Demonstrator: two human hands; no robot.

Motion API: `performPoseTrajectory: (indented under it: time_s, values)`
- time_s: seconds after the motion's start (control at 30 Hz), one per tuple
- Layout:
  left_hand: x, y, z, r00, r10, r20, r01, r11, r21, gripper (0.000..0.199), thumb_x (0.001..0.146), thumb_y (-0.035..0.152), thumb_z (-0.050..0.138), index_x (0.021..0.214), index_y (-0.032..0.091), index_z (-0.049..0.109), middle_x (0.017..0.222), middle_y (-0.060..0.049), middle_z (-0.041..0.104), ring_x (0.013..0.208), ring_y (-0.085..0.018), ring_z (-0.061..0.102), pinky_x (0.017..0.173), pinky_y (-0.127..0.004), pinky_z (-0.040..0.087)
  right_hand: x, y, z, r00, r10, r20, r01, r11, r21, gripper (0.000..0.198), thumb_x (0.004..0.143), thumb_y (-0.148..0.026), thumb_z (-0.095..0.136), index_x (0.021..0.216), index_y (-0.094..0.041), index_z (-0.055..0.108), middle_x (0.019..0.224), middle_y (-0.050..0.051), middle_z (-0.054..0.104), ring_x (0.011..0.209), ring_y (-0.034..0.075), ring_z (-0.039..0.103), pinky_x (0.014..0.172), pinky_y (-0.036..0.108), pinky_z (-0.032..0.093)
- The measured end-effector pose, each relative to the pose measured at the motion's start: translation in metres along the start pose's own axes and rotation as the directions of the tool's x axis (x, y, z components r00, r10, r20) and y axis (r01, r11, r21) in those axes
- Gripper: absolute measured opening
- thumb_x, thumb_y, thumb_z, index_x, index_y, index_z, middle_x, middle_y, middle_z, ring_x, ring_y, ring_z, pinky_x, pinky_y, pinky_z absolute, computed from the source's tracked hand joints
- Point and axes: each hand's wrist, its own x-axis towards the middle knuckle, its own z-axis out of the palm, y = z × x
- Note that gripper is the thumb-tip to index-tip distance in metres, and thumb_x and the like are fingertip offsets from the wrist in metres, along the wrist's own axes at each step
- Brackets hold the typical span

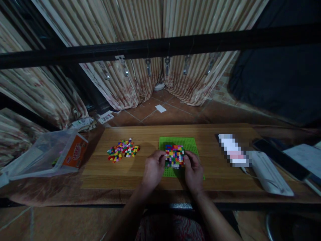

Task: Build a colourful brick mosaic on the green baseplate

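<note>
A block of many-coloured building bricks [175, 155] is held between both hands, over the green baseplate [192, 142]. My left hand [154, 169] grips its left edge with thumb and fingers closed. At its right edge my right hand [194, 170] pinches it the same way. Whether the brick block rests on the baseplate or is raised above it I cannot tell. Loose small bricks [122, 149] in mixed colours lie in a pile to the left on the wooden board [147, 134].
A clear plastic bin [47, 150] with an orange label stands at the left. On the right are a phone with a blurred-out screen [232, 150], a white case with a cable [271, 172] and a dark flat device [281, 159]. Behind hang striped curtains [140, 26] and a black bar [150, 48].
</note>
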Motion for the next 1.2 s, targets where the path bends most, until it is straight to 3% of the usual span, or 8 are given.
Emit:
performPoseTrajectory:
  time_s: [0.27, 0.4, 0.53, 0.77, 1.03, 1.2]
  values:
    - [0.005, -0.002, 0.005, 0.986, 0.135, 0.101, -0.156, 0.959, 0.238, 0.022, 0.091, 0.021, 0.050, 0.084, 0.024, 0.071, 0.083, -0.003, 0.067, 0.076, -0.016, 0.062, 0.069, -0.025, 0.043, 0.001, -0.001, 0.000, 1.000, -0.014, 0.007, 0.014, 1.000, -0.003, 0.032, 0.088, -0.044, 0.052, 0.106, -0.021, 0.066, 0.107, 0.008, 0.066, 0.101, 0.022, 0.059, 0.093, 0.042, 0.045]
    - [0.006, -0.003, 0.007, 0.985, 0.140, 0.103, -0.165, 0.939, 0.302, 0.021, 0.091, 0.020, 0.050, 0.090, 0.024, 0.071, 0.088, -0.003, 0.068, 0.080, -0.017, 0.063, 0.072, -0.026, 0.045, 0.001, -0.001, 0.000, 1.000, -0.031, 0.007, 0.031, 1.000, 0.003, 0.031, 0.089, -0.043, 0.052, 0.106, -0.021, 0.067, 0.107, 0.007, 0.066, 0.102, 0.021, 0.059, 0.093, 0.041, 0.045]
    - [0.007, -0.004, 0.009, 0.995, 0.089, 0.044, -0.098, 0.959, 0.265, 0.017, 0.088, 0.019, 0.056, 0.098, 0.023, 0.068, 0.089, -0.003, 0.070, 0.081, -0.018, 0.065, 0.075, -0.028, 0.047, 0.001, -0.002, 0.000, 0.999, -0.028, 0.021, 0.028, 1.000, 0.014, 0.028, 0.089, -0.041, 0.052, 0.102, -0.021, 0.068, 0.107, 0.007, 0.066, 0.102, 0.021, 0.059, 0.093, 0.040, 0.045]
    - [0.004, -0.008, 0.014, 0.999, 0.043, -0.020, -0.041, 0.993, 0.109, 0.017, 0.084, 0.017, 0.060, 0.097, 0.024, 0.069, 0.090, -0.003, 0.073, 0.079, -0.017, 0.067, 0.075, -0.027, 0.050, 0.001, -0.004, -0.001, 1.000, -0.018, 0.020, 0.018, 1.000, 0.011, 0.028, 0.089, -0.041, 0.052, 0.101, -0.021, 0.068, 0.105, 0.007, 0.066, 0.101, 0.021, 0.060, 0.093, 0.040, 0.046]
    - [0.001, -0.006, 0.015, 0.999, 0.001, -0.047, 0.005, 0.993, 0.118, 0.020, 0.089, 0.020, 0.052, 0.099, 0.022, 0.068, 0.095, -0.003, 0.074, 0.082, -0.017, 0.068, 0.074, -0.026, 0.052, 0.001, -0.002, 0.000, 0.999, -0.032, 0.014, 0.032, 0.999, 0.024, 0.028, 0.089, -0.040, 0.052, 0.102, -0.021, 0.068, 0.105, 0.007, 0.066, 0.100, 0.021, 0.060, 0.091, 0.040, 0.046]
    - [0.004, -0.009, 0.020, 0.991, -0.101, -0.084, 0.094, 0.993, -0.076, 0.013, 0.086, 0.025, 0.057, 0.092, 0.021, 0.068, 0.082, -0.001, 0.072, 0.072, -0.014, 0.068, 0.067, -0.022, 0.052, 0.000, -0.001, 0.000, 1.000, -0.018, 0.020, 0.018, 1.000, 0.021, 0.028, 0.089, -0.041, 0.053, 0.102, -0.021, 0.068, 0.105, 0.007, 0.066, 0.101, 0.021, 0.060, 0.092, 0.040, 0.045]
